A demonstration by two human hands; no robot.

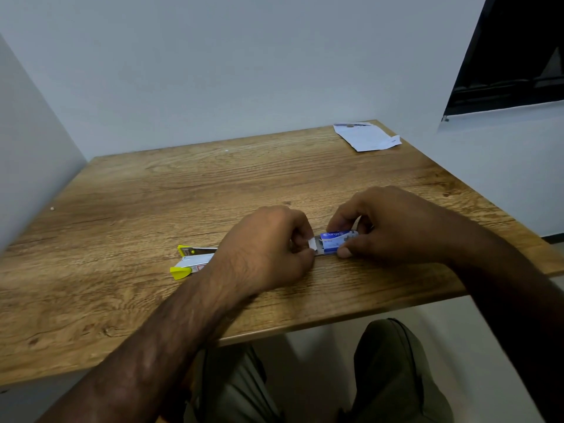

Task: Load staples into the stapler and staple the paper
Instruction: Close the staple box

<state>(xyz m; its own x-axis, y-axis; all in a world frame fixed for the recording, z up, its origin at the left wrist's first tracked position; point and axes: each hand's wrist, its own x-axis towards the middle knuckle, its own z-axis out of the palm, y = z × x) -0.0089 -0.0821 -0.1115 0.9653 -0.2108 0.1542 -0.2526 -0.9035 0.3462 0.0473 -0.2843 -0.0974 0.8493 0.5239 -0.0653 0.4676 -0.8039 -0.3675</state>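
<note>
You are working over a matt, grained brown wooden table [183,184]; the yellow-tipped shiny metal stapler [192,261] is catching light beside the glossy blue cardboard staple box [335,239].

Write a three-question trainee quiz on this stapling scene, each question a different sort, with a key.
1. True or false: the yellow stapler lies open on the table, to the left of the left hand.
2. Multiple choice: where is the paper? A) under the stapler B) at the table's far right corner C) in the right hand
3. Fill in: both hands hold the blue ____ box, the left pinching its white end flap.

Key: 1 true; 2 B; 3 staple
</note>
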